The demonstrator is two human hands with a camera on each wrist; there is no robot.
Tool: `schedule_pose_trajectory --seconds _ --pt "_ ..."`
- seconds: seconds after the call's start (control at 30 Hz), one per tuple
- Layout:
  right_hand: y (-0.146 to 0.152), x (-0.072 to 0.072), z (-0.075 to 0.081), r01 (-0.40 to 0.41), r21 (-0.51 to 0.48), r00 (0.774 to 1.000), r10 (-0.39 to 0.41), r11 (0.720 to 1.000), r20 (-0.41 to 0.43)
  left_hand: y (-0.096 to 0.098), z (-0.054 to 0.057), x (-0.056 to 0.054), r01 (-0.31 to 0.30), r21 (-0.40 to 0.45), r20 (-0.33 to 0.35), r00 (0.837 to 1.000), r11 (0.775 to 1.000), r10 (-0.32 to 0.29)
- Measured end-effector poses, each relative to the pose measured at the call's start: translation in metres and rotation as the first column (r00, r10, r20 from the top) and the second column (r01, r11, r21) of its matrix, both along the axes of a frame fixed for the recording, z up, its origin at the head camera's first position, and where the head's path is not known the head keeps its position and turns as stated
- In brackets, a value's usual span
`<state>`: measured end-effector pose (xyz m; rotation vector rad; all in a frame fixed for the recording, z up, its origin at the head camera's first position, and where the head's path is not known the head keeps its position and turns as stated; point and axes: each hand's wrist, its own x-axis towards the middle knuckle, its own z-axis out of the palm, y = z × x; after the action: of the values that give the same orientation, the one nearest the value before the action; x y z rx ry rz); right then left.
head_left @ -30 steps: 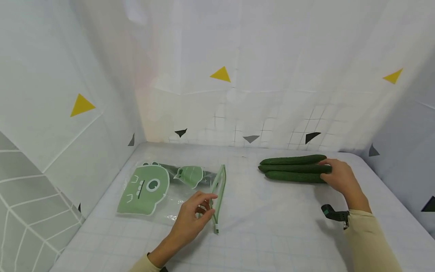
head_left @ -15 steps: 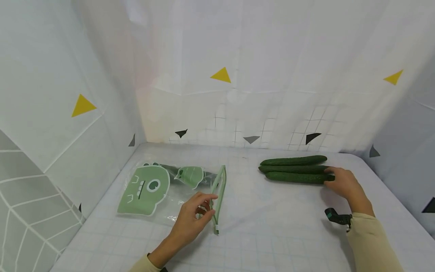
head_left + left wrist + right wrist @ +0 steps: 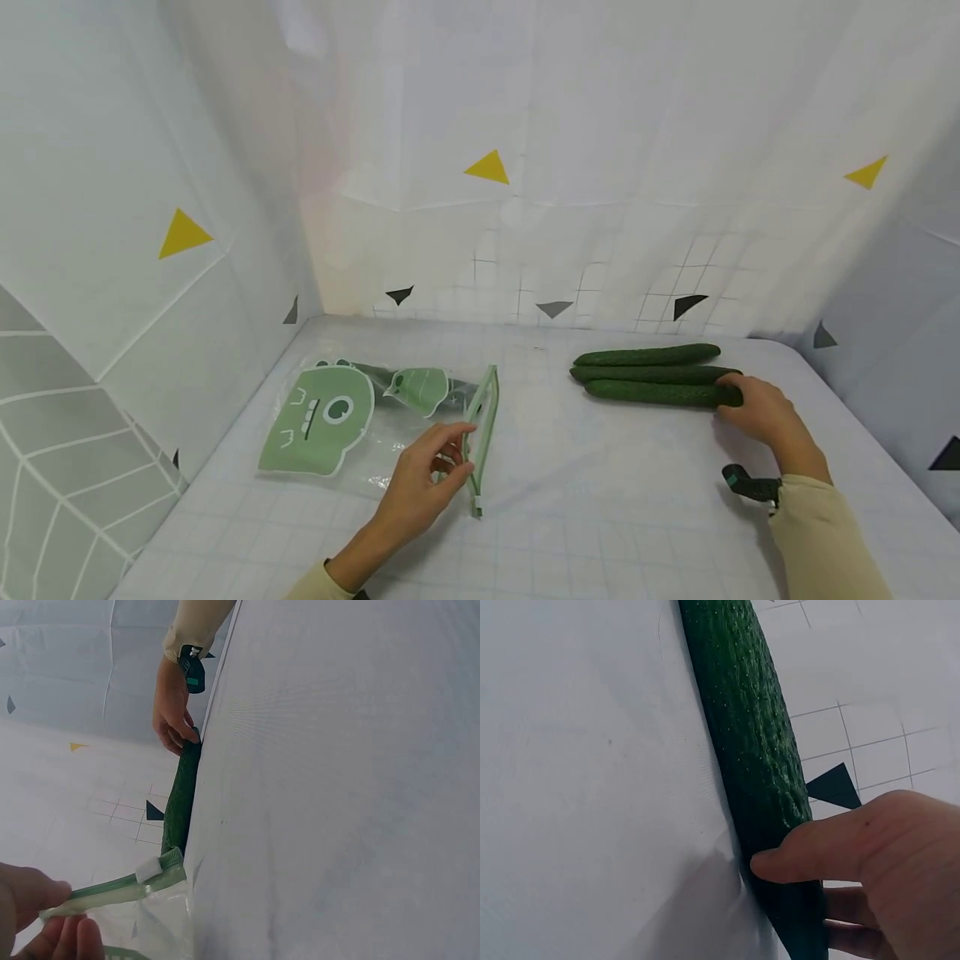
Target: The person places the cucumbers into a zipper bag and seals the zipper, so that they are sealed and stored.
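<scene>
Three dark green cucumbers lie side by side at the right of the table: a back one (image 3: pixel 645 355), a middle one (image 3: pixel 645 375) and a front one (image 3: pixel 645 392). My right hand (image 3: pixel 768 421) grips the right end of the front cucumber, its thumb (image 3: pixel 795 859) on the near side and fingers behind. A clear zip bag (image 3: pixel 322 429) with green monster prints lies flat at the left, its mouth facing right and slightly parted. My left hand (image 3: pixel 423 475) pinches the green zip strip (image 3: pixel 112 891) at that mouth. A white slider (image 3: pixel 148 869) sits near the strip's end.
The white cloth-covered table (image 3: pixel 570 517) meets a pale backdrop (image 3: pixel 637 125) with yellow, black and grey triangles. A dark wrist camera (image 3: pixel 748 486) juts from the right sleeve, low over the table.
My right hand has slid right and slightly toward me, from across the cucumbers' ends to the front cucumber's end. The left hand and bag stay nearly still.
</scene>
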<state>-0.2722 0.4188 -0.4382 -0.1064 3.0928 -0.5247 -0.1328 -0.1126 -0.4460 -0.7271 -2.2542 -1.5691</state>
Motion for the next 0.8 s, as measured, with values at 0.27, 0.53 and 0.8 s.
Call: schedule_pose_trajectory --seconds 0.27,0.53,0.8 --pt "0.004 0.005 0.001 -0.002 -0.043 1.000 0.002 0.999 -0.008 0.000 -0.001 0.000 -0.008 0.015 0.016 1.000 1.000 0.007" --pt "0.011 0.009 0.000 -0.050 -0.107 0.999 0.051 0.993 0.006 -0.001 -0.001 -0.001 -0.001 0.013 -0.019 1.000 1.000 0.001" --pt "0.017 0.014 -0.003 -0.024 -0.190 0.996 0.040 0.982 0.079 -0.001 -0.001 0.000 -0.005 0.013 0.002 1.000 1.000 0.005"
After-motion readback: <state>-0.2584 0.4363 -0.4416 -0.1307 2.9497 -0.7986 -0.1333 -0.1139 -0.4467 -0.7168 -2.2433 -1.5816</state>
